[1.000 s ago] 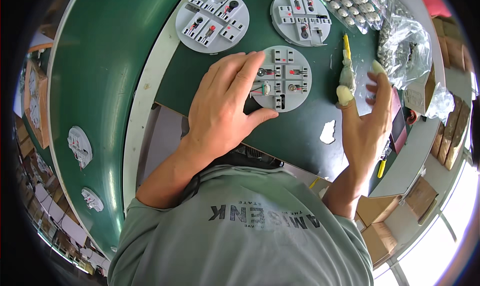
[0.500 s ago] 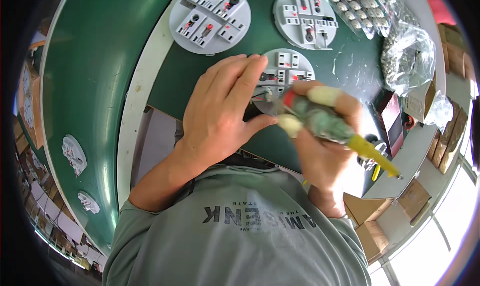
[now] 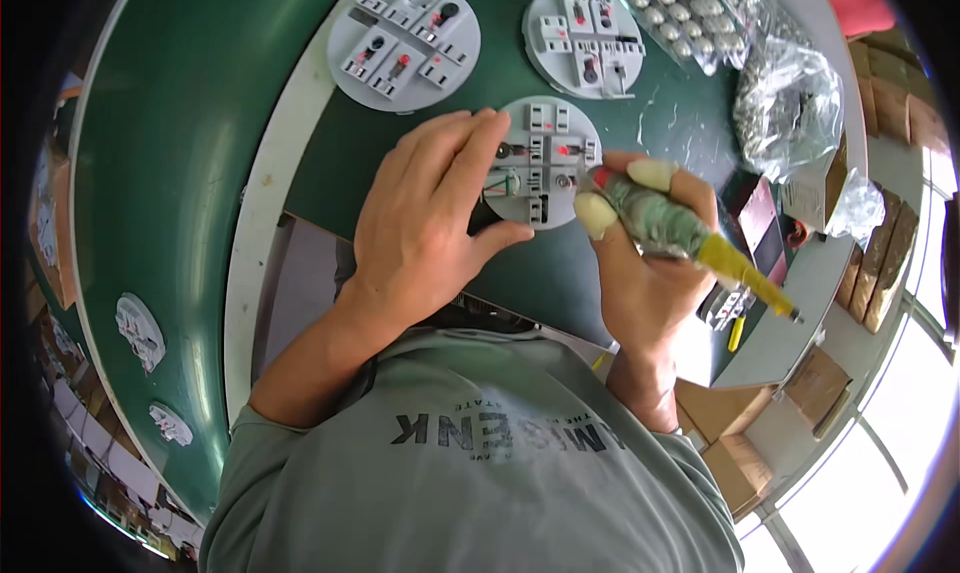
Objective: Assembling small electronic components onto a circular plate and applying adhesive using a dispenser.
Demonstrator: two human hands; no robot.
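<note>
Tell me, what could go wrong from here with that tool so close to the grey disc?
The wrapped tool in the right hand could slip and scratch the grey disc or its parts. The left hand sits at one side only, so the disc might turn. Its fingers could also snag the thin wires close by.

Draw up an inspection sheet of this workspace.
Surface: green tabletop, with pale marks.
Job's things: round grey disc with fittings; green-and-yellow tool, its front end at the disc's right side, contact unclear.
Clutter: two more discs, clear bag of small parts, yellow-handled item.
Hands: left hand rests at the disc's left side; right hand grips the green-and-yellow tool.
Cables: short thin wires on the disc.
Surroundings: cardboard boxes at lower right.
</note>
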